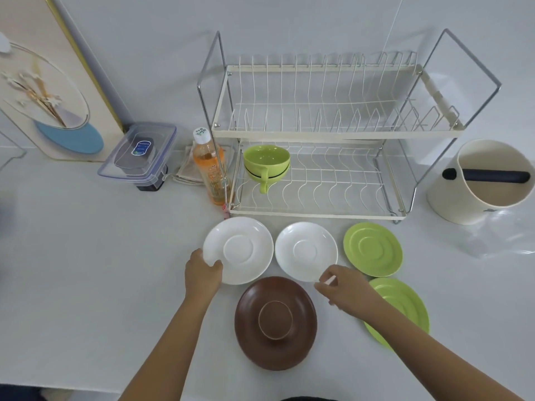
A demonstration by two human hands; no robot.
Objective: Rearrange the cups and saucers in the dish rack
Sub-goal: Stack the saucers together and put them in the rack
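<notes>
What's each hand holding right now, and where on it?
Left hand grips the left white saucer at its near-left rim. Right hand pinches the near-right rim of the second white saucer. Both saucers appear to sit on the counter.

five saucers (238,250), two cups (266,157).

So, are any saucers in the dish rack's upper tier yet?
No, the upper tier of the dish rack holds nothing; all five saucers lie on the counter, and only stacked green cups sit in the lower tier.
</notes>
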